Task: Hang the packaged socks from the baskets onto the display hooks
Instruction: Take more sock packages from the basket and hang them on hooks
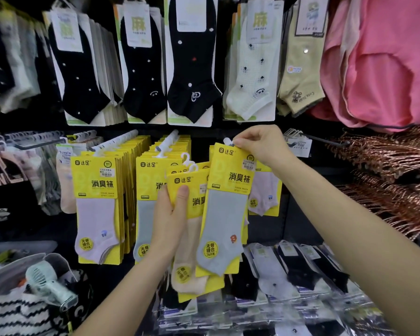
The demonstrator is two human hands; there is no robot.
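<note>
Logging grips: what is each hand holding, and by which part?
The right hand pinches the grey-sock pack at its top edge. The left hand grips a stack of yellow packs by the left edge, thumb in front.

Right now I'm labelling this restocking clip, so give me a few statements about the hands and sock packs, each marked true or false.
1. The right hand pinches the top of the grey-sock pack. True.
2. The left hand holds nothing. False: it holds a stack of yellow packs, the front one with a peach sock.
3. Every sock in the top row is black. False: at the right hang a cream sock pack and a tan sock pack.
4. A pale green handheld fan lies at the lower left. True.
</note>
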